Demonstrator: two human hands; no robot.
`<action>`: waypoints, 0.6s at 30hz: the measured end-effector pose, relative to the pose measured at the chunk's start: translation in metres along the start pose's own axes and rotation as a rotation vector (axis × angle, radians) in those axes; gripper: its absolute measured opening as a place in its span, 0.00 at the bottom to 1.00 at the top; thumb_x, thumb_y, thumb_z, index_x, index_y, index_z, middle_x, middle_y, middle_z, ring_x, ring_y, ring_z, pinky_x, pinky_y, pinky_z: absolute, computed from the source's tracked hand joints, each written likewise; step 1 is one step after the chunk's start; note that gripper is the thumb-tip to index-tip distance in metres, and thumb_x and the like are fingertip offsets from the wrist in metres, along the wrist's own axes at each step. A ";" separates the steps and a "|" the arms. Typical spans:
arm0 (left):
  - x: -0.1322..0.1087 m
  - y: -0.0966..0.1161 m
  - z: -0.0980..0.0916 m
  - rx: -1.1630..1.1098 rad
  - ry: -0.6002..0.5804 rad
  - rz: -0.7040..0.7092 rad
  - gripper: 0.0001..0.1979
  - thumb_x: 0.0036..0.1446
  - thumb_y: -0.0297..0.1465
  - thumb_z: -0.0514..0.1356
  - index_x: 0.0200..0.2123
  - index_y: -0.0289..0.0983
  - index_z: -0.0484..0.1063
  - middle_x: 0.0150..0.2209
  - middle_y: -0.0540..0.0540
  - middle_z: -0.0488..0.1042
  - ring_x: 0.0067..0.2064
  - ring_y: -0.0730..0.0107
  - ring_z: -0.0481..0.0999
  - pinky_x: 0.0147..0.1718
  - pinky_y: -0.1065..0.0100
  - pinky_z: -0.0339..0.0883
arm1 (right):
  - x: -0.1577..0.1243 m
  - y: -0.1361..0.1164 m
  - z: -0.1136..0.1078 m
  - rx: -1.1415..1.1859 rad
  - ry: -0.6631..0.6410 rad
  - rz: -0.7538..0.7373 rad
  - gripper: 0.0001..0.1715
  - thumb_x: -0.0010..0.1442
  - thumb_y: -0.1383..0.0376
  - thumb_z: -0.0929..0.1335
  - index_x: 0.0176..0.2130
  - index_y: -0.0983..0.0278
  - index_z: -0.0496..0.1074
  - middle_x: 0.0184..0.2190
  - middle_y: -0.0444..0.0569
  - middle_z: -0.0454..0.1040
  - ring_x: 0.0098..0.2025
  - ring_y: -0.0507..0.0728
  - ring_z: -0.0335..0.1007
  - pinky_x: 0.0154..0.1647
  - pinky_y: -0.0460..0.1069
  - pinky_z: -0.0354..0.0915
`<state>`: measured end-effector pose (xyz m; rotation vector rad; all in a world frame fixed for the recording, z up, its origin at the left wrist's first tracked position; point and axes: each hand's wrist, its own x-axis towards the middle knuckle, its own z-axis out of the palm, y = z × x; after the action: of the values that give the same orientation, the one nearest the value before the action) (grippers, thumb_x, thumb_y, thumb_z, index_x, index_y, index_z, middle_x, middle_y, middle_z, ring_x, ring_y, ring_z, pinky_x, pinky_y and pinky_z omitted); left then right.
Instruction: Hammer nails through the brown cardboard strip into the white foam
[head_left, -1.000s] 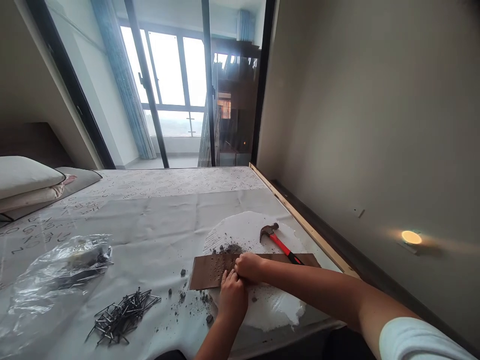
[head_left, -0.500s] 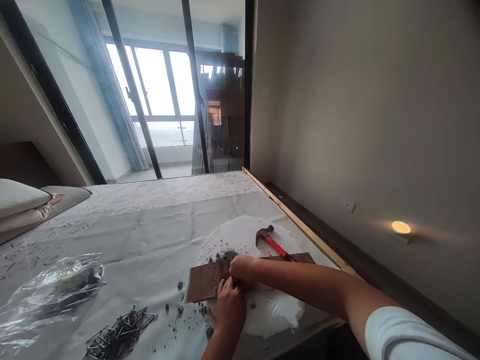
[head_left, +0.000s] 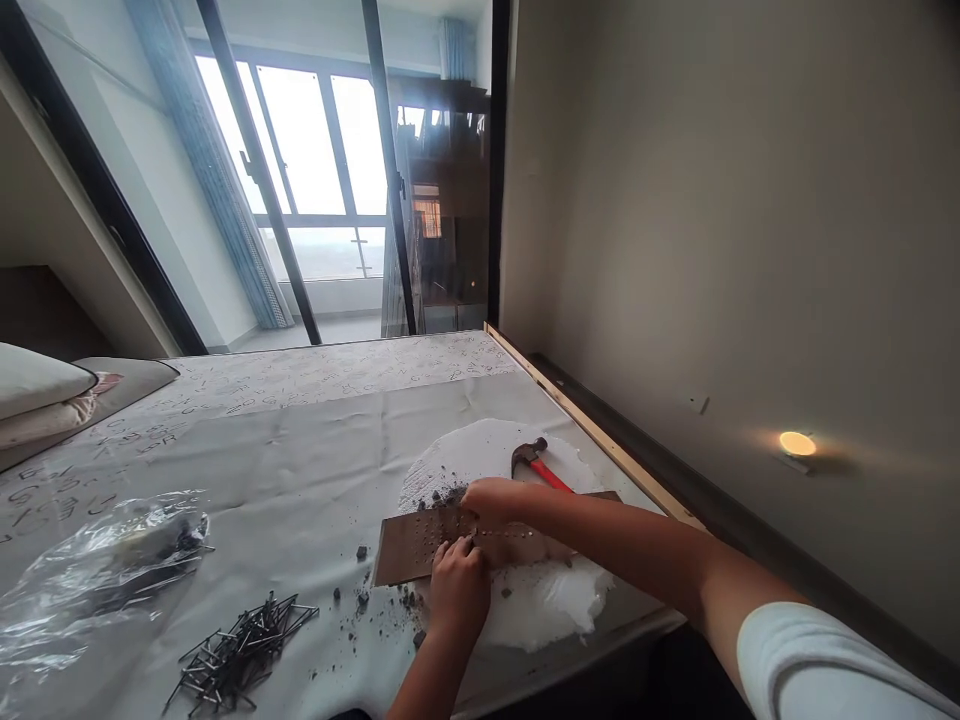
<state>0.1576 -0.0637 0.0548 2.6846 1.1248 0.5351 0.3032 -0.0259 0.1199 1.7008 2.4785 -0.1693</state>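
A brown wooden board (head_left: 405,548) lies across a white foam sheet (head_left: 457,450). Small holes or bumps dot its left part, and a row of small shiny nail heads runs to the right. My left hand (head_left: 460,585) rests over the board's near edge, fingers curled together at its middle. Just beyond it, my right hand (head_left: 491,500) is closed low over the board. Whatever either set of fingers pinches is too small or hidden to name. A claw hammer (head_left: 551,474) with a red handle lies behind my right forearm, which covers its lower end.
Grey crumbs (head_left: 446,497) are scattered behind and before the board. A heap of nails (head_left: 244,650) lies at the near left, beside a clear plastic bag (head_left: 112,565). A wooden rail (head_left: 600,435) edges the covered surface on the right, near the wall.
My right hand has drawn slightly up and away from my left, uncovering the row of nail heads. The view has tipped down a little. The hammer stays in place.
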 end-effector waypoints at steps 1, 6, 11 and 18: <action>0.000 -0.001 0.001 -0.014 0.003 0.002 0.12 0.53 0.23 0.51 0.28 0.37 0.75 0.43 0.41 0.75 0.47 0.59 0.73 0.52 0.53 0.58 | -0.003 0.003 -0.007 0.004 -0.016 0.001 0.11 0.61 0.61 0.65 0.36 0.68 0.71 0.33 0.45 0.73 0.33 0.52 0.70 0.34 0.50 0.68; 0.007 -0.016 -0.004 -0.426 0.143 -0.101 0.12 0.48 0.23 0.52 0.33 0.37 0.74 0.42 0.41 0.76 0.45 0.58 0.73 0.49 0.55 0.62 | -0.017 0.017 -0.048 0.083 -0.076 -0.039 0.10 0.59 0.62 0.66 0.37 0.67 0.71 0.33 0.45 0.73 0.33 0.52 0.69 0.33 0.49 0.67; 0.016 -0.020 -0.023 -1.401 0.067 -0.495 0.12 0.50 0.30 0.55 0.38 0.35 0.71 0.40 0.38 0.76 0.45 0.54 0.74 0.45 0.58 0.66 | -0.022 0.008 -0.053 0.209 -0.119 -0.132 0.08 0.57 0.64 0.67 0.37 0.66 0.72 0.30 0.43 0.73 0.28 0.49 0.67 0.27 0.45 0.64; 0.020 -0.015 -0.024 -1.980 -0.224 -0.824 0.10 0.54 0.24 0.54 0.40 0.32 0.68 0.33 0.40 0.77 0.35 0.65 0.78 0.35 0.68 0.70 | -0.015 -0.009 -0.035 0.137 -0.060 -0.054 0.11 0.60 0.61 0.65 0.38 0.67 0.71 0.32 0.44 0.73 0.31 0.51 0.69 0.32 0.48 0.66</action>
<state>0.1510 -0.0385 0.0773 0.5077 0.6882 0.5816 0.2986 -0.0372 0.1575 1.6517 2.5228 -0.3983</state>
